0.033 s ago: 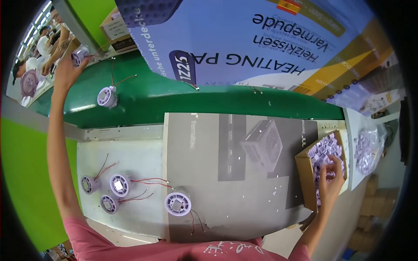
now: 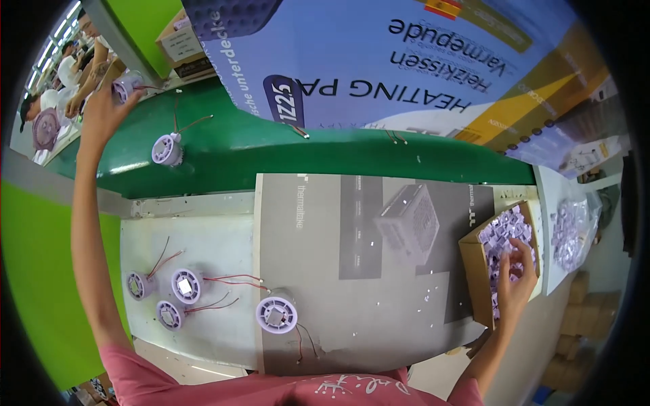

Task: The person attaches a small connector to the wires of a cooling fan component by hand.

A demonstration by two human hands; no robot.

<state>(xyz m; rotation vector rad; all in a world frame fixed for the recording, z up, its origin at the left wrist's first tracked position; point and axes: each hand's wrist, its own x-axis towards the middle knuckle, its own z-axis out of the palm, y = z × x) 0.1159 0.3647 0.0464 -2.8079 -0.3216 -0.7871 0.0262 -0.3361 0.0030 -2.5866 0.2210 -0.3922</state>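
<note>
At the far left, my left hand (image 2: 105, 111) is stretched out over the green surface and closed round a small lilac fan motor (image 2: 126, 86) with trailing wires. My right hand (image 2: 518, 277) is over an open cardboard box (image 2: 478, 284) full of small lilac pieces (image 2: 504, 229). Its thumb and fingertips are pinched together among the pieces; what lies between them is too small to make out. Another lilac motor (image 2: 166, 150) stands on the green surface. Closer to me are several similar motors with thin red and dark wires, one of them (image 2: 276, 315) on the grey printed sheet.
A grey printed sheet (image 2: 325, 298) covers much of the white work surface (image 2: 189, 237). Beyond the green strip (image 2: 325, 157) hangs a large blue printed panel (image 2: 338, 61). A clear bag of lilac pieces (image 2: 572, 233) lies right of the box. Other people sit at upper left.
My left hand and its motor have shifted very slightly to the right. The fingertips of my right hand have moved a little among the pieces. The motors on the table stay put.
</note>
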